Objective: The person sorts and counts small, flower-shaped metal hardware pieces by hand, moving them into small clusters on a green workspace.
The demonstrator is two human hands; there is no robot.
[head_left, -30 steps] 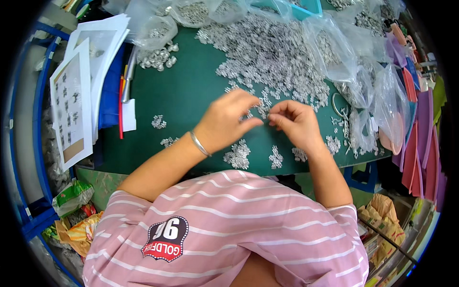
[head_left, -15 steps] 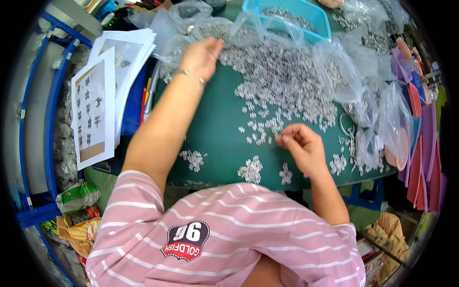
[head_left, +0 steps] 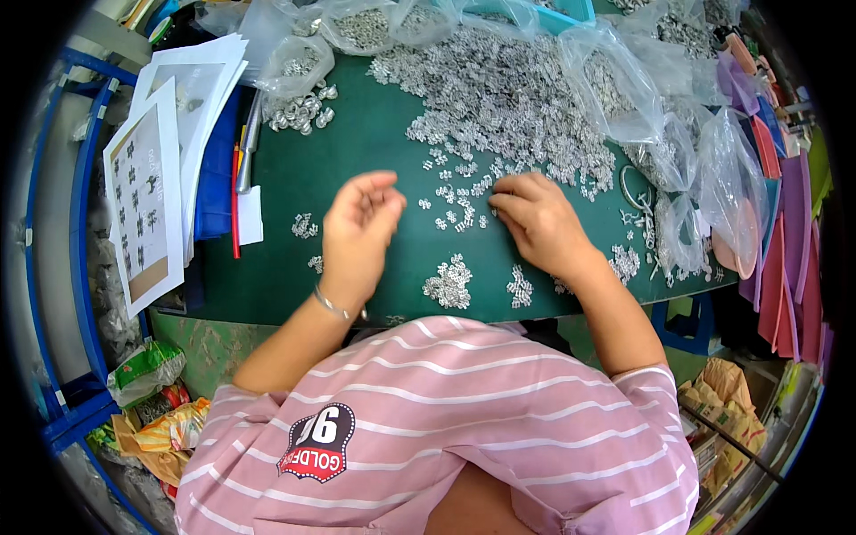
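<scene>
My left hand is raised over the green table, palm turned inward. Its fingers are loosely curled, thumb tip and fingertips apart, and no piece shows between them. My right hand reaches in at the near edge of a scatter of small silver metal pieces. Its fingertips are drawn together; whatever they may hold is too small to make out. Behind it spreads a large heap of the same pieces. Nearer me lie a small pile and a smaller cluster; another pile is beside my right wrist.
Clear plastic bags of metal parts line the far side, near a blue tray. Round silver pieces lie at far left. Printed sheets stand left beside a red pen. A metal ring and another bag are right.
My left hand has come back from the bags at the far side to the near middle of the table. My right hand has shifted slightly left and away from me.
</scene>
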